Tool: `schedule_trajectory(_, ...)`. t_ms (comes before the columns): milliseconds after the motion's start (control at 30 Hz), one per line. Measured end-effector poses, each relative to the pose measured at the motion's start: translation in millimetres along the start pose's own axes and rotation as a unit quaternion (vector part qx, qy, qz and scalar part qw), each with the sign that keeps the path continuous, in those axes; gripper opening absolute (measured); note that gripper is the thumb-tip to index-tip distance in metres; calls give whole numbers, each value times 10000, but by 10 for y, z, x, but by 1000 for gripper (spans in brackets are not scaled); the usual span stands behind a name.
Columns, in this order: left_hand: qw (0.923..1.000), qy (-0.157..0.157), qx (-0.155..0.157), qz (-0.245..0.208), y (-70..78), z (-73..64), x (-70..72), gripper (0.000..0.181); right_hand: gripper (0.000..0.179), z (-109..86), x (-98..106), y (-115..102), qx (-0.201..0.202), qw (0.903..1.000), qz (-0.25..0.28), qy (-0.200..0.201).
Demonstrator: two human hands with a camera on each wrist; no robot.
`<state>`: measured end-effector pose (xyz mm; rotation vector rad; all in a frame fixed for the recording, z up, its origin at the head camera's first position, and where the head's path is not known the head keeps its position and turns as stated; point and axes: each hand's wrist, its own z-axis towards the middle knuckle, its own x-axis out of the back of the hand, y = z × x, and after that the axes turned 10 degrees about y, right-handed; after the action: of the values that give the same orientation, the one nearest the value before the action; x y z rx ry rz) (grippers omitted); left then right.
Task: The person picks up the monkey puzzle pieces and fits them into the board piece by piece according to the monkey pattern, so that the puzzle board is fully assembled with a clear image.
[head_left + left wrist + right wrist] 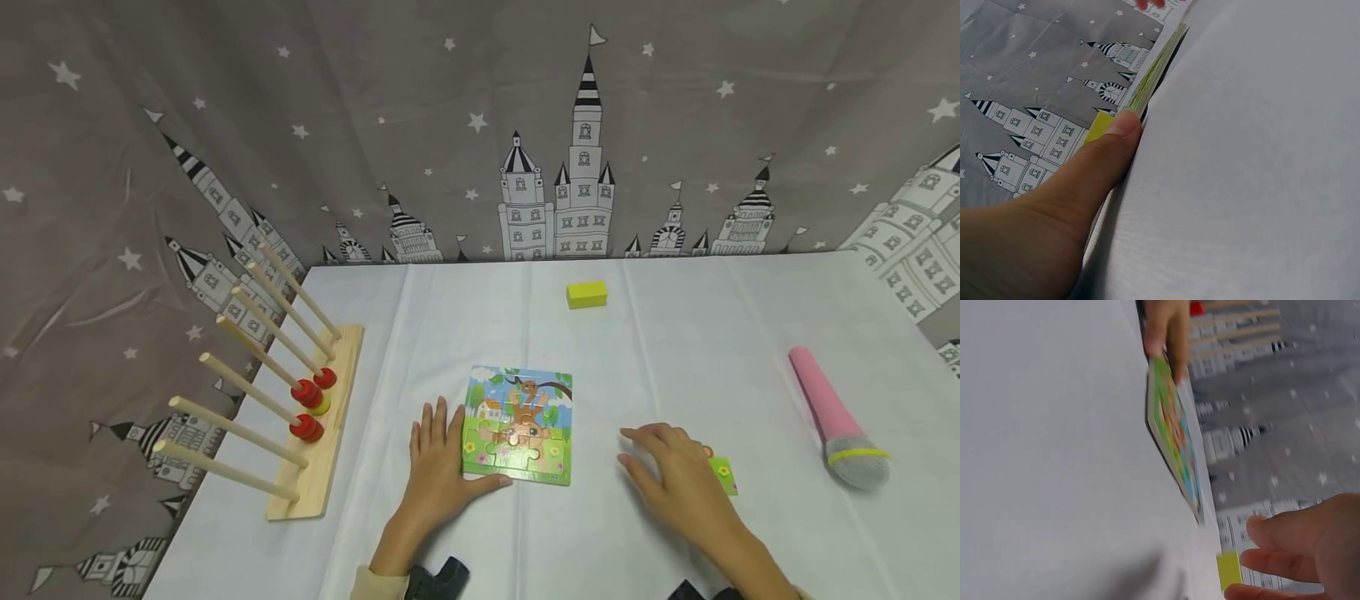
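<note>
A square jigsaw puzzle (517, 425) with a monkey picture lies flat on the white-covered table. My left hand (438, 467) is at its left side, fingers stretched along the edge and the thumb (1124, 125) at the near edge. To the right of the puzzle, my right hand (675, 479) is held apart from it, fingers loosely bent, thumb and index spread, nothing between them. Partly hidden behind that hand is a small green piece (723, 475) with a pink flower on it. In the right wrist view the puzzle (1172, 428) shows edge-on beyond the fingers.
A wooden peg stand (337, 417) with red and yellow beads stands on the left. A yellow block (587, 294) lies toward the back, and a pink toy microphone (832, 408) on the right. A grey curtain (420, 108) with castles hangs behind the table.
</note>
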<state>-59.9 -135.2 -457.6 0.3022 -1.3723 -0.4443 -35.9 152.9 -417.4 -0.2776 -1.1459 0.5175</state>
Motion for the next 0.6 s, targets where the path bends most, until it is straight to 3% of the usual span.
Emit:
schedule_trajectory(200,10000,23,-78,-6,-2,-6,-7,115,25,-56,239,327,-534,9985,8,114)
schedule_trajectory(600,10000,-17,-70,-48,15,-2,15,115,30,-198,514,767,-1568,9844,75,-799)
